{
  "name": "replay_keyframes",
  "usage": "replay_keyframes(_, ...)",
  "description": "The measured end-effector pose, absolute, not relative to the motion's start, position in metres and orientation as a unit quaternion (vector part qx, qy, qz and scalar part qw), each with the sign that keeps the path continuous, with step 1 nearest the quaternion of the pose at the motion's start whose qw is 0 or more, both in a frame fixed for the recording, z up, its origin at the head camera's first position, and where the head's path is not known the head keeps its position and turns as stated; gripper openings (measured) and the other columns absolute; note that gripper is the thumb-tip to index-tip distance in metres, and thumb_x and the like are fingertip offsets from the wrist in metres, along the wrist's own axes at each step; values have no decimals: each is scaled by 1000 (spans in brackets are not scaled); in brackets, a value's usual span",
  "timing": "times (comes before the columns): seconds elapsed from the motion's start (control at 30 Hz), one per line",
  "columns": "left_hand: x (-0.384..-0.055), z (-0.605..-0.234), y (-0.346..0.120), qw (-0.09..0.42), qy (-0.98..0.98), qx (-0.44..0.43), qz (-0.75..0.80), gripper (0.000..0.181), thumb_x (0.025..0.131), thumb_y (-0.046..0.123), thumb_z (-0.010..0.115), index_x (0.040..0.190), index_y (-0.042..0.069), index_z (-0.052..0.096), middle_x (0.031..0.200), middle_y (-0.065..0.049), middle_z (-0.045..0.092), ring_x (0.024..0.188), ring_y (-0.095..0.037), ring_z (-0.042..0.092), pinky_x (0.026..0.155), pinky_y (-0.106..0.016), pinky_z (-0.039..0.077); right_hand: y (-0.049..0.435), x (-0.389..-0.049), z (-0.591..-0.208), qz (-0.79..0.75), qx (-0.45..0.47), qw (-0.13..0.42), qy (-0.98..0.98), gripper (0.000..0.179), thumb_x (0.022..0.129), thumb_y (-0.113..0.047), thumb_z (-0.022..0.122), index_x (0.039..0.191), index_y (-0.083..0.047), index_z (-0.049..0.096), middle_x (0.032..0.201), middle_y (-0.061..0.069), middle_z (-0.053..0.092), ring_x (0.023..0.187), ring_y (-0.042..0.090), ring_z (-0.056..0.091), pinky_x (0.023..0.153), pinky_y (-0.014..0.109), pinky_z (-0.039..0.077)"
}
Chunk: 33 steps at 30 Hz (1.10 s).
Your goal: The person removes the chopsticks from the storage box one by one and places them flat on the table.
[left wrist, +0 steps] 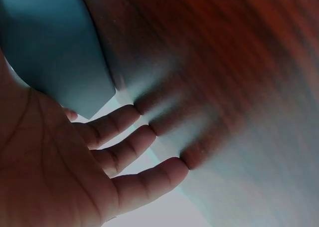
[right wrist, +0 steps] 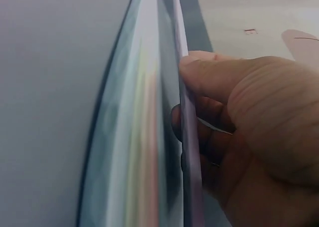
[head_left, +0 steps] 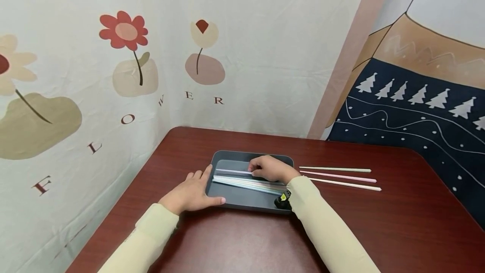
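A grey rectangular tray (head_left: 246,203) lies on the table with a bundle of pastel chopsticks (head_left: 242,183) inside it. Over the tray's far half, my right hand (head_left: 270,168) pinches a single light purple chopstick (right wrist: 190,137) between thumb and fingers, alongside the bundle. My left hand (head_left: 191,193) rests at the tray's left end, fingers spread, thumb along the near left corner. In the left wrist view, its straight fingers (left wrist: 149,184) touch the table beside the tray wall.
Right of the tray, a green chopstick (head_left: 335,169), a pink chopstick (head_left: 341,176) and a cream chopstick (head_left: 348,184) lie apart on the dark red table (head_left: 417,222). A flower-printed curtain (head_left: 261,54) hangs behind the table's far edge.
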<state>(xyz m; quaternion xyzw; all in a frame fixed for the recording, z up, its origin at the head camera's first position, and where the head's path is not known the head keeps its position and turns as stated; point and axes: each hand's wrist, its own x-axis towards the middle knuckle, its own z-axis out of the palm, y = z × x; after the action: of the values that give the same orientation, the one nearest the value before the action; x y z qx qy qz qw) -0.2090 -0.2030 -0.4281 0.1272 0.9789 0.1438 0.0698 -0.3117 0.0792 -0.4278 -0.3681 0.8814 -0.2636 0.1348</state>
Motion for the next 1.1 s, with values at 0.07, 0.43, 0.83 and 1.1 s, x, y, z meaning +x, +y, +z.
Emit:
replay_keyframes(0.07,-208,-428,-203,68,979,128,143,126,71,83,62,157,1,20,140,-22,46,124,-41,42,95,-49,46,79,-310,-425,-269,-364,132,882,11,100,-12,60,100,-19,69,84,-8,61,71,11,53,69,32,46)
replay_keyframes(0.43,-208,-428,-202,69,979,128,142,127,70,84,62,157,1,20,139,-22,46,123,-40,42,93,-48,47,84,-304,-403,-275,-361,111,884,18,100,-10,60,114,-13,70,103,-6,66,87,11,58,79,33,48)
replay_keyframes(0.83,-207,-427,-203,67,979,129,141,127,70,84,61,156,0,20,141,-23,45,125,-42,42,95,-50,46,108,-299,-368,-249,-387,81,884,16,99,-8,61,110,-15,69,106,-5,65,91,13,57,80,34,49)
replay_keyframes(1.1,-206,-426,-202,63,979,127,144,127,70,83,62,157,0,20,141,-23,45,126,-42,41,95,-50,46,150,-290,-370,-269,-348,97,893,17,98,-7,61,110,-15,71,106,-1,67,92,15,59,82,36,50)
